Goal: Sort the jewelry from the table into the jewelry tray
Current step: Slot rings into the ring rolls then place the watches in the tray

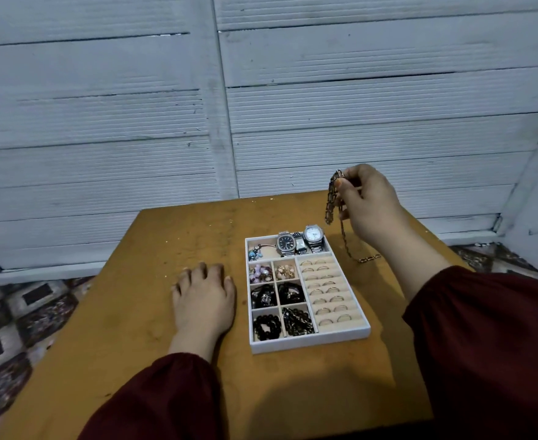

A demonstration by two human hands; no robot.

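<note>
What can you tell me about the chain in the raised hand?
The chain is metal links, dark with gold glints. The right hand pinches its bunched top, raised above the table. A doubled loop hangs down; one thin strand trails lower, right of the jewelry tray, its end seemingly at the tabletop.

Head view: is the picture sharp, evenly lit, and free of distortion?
Head view: soft overall, with the chain in the right hand slightly blurred; the wall planks bow from the wide lens; a dark shadow covers the near edge of the table.
</note>
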